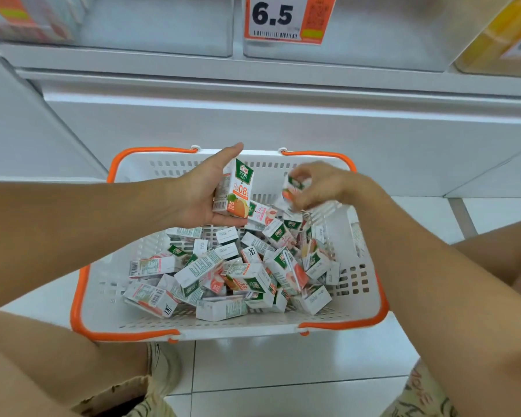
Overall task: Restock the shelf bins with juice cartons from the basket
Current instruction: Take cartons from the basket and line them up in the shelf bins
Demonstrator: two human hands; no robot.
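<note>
A white basket [103, 293] with orange handles sits on the floor below the shelf, holding several small white-and-green juice cartons [241, 275] in a loose heap. My left hand [199, 194] holds one upright juice carton [235, 191] with an orange fruit picture, above the basket's far side. My right hand [322, 185] is closed on a second carton [292, 188], blurred, just to the right of the first. Clear shelf bins [163, 28] stand above on the shelf; the middle ones look empty.
A price tag reading 6.5 [274, 16] hangs on a bin [373, 31]. A yellow-filled bin [494, 40] is at top right, a bin with pink-white cartons [21, 19] at top left. White shelf base behind the basket. My knees flank the basket on the tiled floor.
</note>
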